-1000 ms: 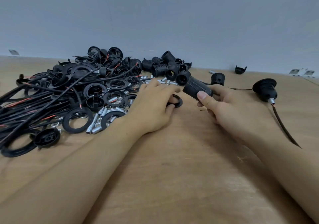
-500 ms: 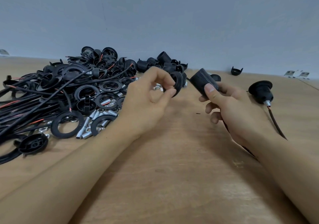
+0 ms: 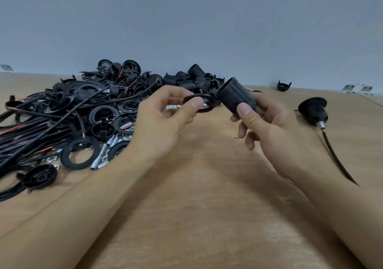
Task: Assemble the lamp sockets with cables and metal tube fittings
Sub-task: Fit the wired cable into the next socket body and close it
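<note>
Above the wooden surface, our left hand pinched a black ring between thumb and fingers. Our right hand gripped a ribbed black socket, its end just beside the ring. A finished socket with its cable lay well to the right; loose parts were heaped on the left.

We are looking forward and down from head height, close over the light brown wooden tabletop.
</note>
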Demonstrator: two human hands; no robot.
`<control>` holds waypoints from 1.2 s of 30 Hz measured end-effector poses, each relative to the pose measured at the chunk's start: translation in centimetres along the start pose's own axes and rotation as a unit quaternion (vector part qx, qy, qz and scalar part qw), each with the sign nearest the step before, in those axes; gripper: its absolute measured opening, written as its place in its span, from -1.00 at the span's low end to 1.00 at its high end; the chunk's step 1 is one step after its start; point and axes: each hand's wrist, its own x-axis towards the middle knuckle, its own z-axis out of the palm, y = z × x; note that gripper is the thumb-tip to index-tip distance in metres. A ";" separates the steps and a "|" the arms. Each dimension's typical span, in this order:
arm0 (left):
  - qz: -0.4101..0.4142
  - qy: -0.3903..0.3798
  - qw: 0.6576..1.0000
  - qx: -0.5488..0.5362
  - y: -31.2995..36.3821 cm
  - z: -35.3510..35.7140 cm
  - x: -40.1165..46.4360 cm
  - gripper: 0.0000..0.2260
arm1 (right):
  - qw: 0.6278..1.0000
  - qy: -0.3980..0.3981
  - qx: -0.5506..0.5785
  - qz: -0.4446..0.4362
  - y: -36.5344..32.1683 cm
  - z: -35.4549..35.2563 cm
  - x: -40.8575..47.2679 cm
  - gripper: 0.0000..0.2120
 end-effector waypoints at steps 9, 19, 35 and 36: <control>-0.090 -0.124 0.979 -0.133 0.3 0.2 -0.5 -0.88 | 0.983 -0.011 -0.167 -0.079 0.2 -0.1 -0.3 -0.75; -0.032 -0.182 0.983 0.014 0.3 -0.8 -0.4 -0.57 | 0.936 -0.003 -0.271 -0.226 1.2 -0.5 0.2 -0.51; -0.006 -0.255 0.966 0.034 0.6 -1.9 -0.4 -0.50 | 0.966 -0.094 -0.208 -0.123 -0.5 -1.6 -0.2 -0.69; 0.004 -0.259 0.966 0.023 0.6 -1.8 -0.4 -0.49 | 0.967 -0.093 -0.212 -0.108 -0.5 -1.5 -0.2 -0.70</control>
